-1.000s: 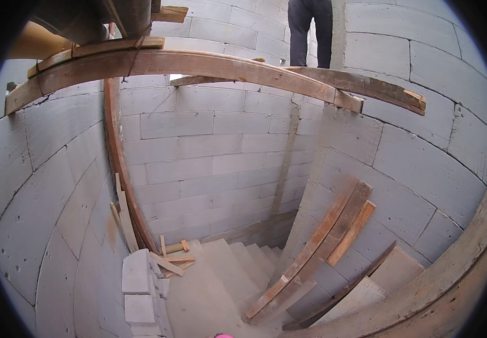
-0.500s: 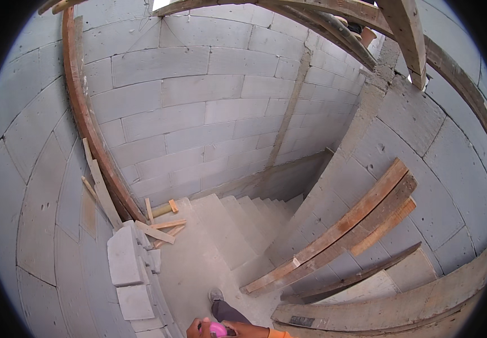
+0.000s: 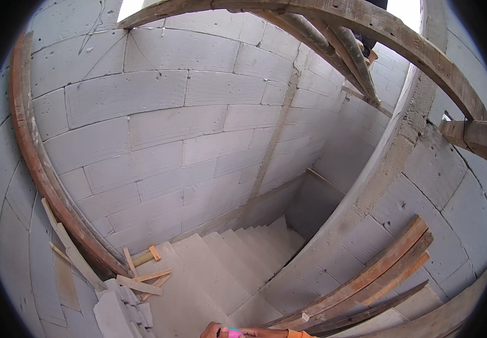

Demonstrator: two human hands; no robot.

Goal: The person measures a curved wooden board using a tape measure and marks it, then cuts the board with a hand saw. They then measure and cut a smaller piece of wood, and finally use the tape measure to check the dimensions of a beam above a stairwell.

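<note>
At the lower edge, my left hand (image 3: 213, 330) is closed around a small rounded pink object (image 3: 235, 333); its kind cannot be made out. From the right, my right hand (image 3: 263, 332), below an orange sleeve (image 3: 298, 334), reaches to the same object, with its fingers closed against it. The frame's edge cuts off much of both hands. Ahead of them a grey concrete landing (image 3: 184, 298) leads to descending stairs (image 3: 238, 248).
Wood scraps (image 3: 145, 280) and grey blocks (image 3: 118, 312) lie at the left. Planks (image 3: 373, 270) lean against the right wall. A reddish post (image 3: 35, 152) rises at left. Overhead runs a beam (image 3: 311, 8); part of another person (image 3: 369, 48) shows behind poles.
My view has tilted up and shifted toward the stairs, showing more of the stairwell. My leg and shoe have left the picture. Both hands stay on the pink object, now lower in view.
</note>
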